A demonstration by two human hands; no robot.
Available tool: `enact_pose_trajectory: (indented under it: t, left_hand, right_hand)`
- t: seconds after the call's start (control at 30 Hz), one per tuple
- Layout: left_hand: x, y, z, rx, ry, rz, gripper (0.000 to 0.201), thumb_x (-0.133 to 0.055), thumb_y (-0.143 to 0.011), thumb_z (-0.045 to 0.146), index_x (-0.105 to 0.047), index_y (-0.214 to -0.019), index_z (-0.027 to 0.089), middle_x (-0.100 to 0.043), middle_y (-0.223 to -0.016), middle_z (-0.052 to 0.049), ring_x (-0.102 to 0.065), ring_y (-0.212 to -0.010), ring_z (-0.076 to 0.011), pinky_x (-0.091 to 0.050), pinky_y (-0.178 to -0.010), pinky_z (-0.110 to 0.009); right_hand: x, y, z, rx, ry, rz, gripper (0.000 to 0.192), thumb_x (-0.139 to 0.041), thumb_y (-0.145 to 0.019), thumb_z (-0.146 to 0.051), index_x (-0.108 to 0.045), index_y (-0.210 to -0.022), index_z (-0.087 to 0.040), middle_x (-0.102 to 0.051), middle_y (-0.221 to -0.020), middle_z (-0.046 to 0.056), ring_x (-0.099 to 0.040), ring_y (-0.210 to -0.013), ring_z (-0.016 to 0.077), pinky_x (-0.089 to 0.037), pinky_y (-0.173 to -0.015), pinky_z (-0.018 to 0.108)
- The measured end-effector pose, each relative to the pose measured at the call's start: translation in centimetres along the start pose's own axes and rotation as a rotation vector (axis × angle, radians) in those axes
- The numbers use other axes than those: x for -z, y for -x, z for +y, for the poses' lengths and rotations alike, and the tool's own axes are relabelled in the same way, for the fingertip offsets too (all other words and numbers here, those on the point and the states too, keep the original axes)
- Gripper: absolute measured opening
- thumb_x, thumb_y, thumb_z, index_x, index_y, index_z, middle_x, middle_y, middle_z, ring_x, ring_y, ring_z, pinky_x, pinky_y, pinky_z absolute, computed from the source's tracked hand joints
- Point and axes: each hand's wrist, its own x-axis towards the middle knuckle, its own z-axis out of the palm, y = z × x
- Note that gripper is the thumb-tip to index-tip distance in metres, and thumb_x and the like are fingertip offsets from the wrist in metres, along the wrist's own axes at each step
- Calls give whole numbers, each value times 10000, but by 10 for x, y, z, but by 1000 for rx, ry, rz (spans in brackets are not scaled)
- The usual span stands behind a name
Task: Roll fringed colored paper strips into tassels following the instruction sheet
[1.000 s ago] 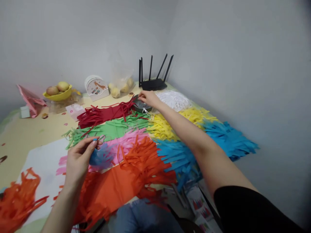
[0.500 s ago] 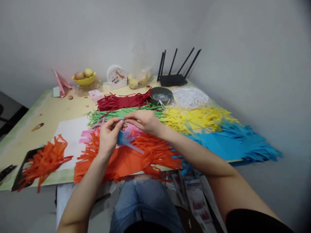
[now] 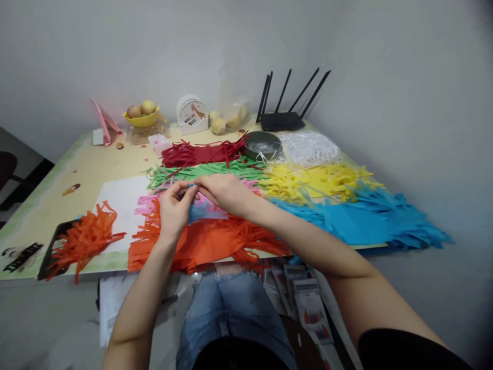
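My left hand [image 3: 174, 208] and my right hand [image 3: 221, 191] meet above the table's near middle, fingertips pinched together on a small blue paper tassel [image 3: 204, 210] that hangs below them. Under the hands lie fringed paper sheets: orange [image 3: 215, 239], pink [image 3: 148, 205], green [image 3: 200, 170] and dark red [image 3: 200, 152]. To the right spread yellow fringe [image 3: 311, 182] and blue fringe [image 3: 365, 218]. A dark round bowl [image 3: 262, 145] with white ties sits behind the green sheet.
A loose orange tassel [image 3: 87, 239] lies at the near left on a black tray. A white sheet [image 3: 115, 200], a white tie pile [image 3: 310, 148], a black router [image 3: 283, 121], a yellow fruit bowl [image 3: 142, 117] and a bag of fruit stand further back. Walls close the right and back.
My right hand came back from the dark bowl to join the left hand on the blue tassel. The view pulled back and tilted down, showing my lap.
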Motion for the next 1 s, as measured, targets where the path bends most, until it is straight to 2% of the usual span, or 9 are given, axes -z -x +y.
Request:
enact_pose_trajectory:
  t: [0.07, 0.17, 0.27, 0.37, 0.5, 0.7, 0.83, 0.93, 1.0]
  left_hand:
    - [2, -2, 1, 32, 50, -38, 277, -795, -729, 398, -658, -745, 158, -609, -590, 12, -522, -542, -91, -405, -551, -215]
    - [5, -6, 3, 156, 200, -121, 367, -852, -645, 433, -616, -675, 154, -553, -543, 30, -442, -483, -63, -358, -490, -201]
    - [8, -8, 4, 286, 297, -182, 440, -901, -555, 445, -584, -621, 148, -512, -509, 47, -393, -449, -40, -359, -465, -188]
    - [9, -9, 4, 348, 321, -212, 457, -918, -529, 442, -579, -588, 141, -507, -502, 45, -421, -455, -42, -400, -477, -189]
    - [9, -8, 3, 371, 345, -220, 463, -933, -494, 440, -589, -572, 140, -510, -497, 42, -437, -459, -46, -437, -491, -198]
    - [4, -12, -3, 373, 326, -215, 400, -906, -554, 378, -584, -568, 141, -522, -518, 37, -458, -471, -48, -445, -499, -197]
    - [6, -16, -9, 327, 290, -137, 356, -897, -576, 379, -656, -661, 132, -610, -592, 12, -499, -493, -60, -454, -510, -204]
    - [12, -12, -7, 157, 170, -62, 347, -855, -661, 416, -746, -829, 132, -683, -664, -17, -567, -556, -92, -474, -562, -218]
    - [15, -5, -2, 49, 76, -56, 326, -803, -744, 412, -761, -921, 142, -712, -714, -25, -617, -625, -115, -506, -643, -236]
  right_hand:
    - [-1, 2, -1, 31, -36, 48, 217, -455, -1037, -258, -617, -1076, -118, -742, -903, 110, -698, -829, 201, -462, -716, 269]
    - [1, 5, -1, 93, -41, 99, 262, -400, -1058, -286, -614, -1085, -138, -739, -942, 103, -692, -859, 190, -483, -756, 271]
    - [4, 6, 0, 183, 57, 126, 321, -365, -1069, -307, -640, -1056, -142, -729, -886, 93, -675, -821, 188, -470, -732, 278]
    - [5, 7, 1, 258, 146, 158, 333, -367, -1070, -293, -657, -1042, -131, -712, -809, 77, -654, -751, 184, -436, -677, 283]
    - [5, 9, -1, 239, 179, 153, 353, -342, -1077, -287, -659, -1035, -139, -723, -817, 75, -663, -763, 175, -420, -671, 280]
    - [8, 10, -1, 121, 166, -3, 352, -362, -1065, -303, -661, -987, -134, -714, -786, 91, -665, -752, 196, -405, -644, 290]
    - [14, 6, 1, -88, -82, -32, 255, -475, -1021, -307, -664, -969, -145, -738, -849, 87, -687, -787, 194, -453, -693, 275]
    - [21, 4, 0, -222, -450, 27, 155, -582, -958, -287, -673, -938, -163, -748, -846, 38, -700, -765, 157, -495, -705, 243]
    - [24, 4, -3, -265, -659, 62, 137, -620, -924, -285, -676, -888, -165, -738, -799, 20, -700, -723, 141, -520, -686, 233]
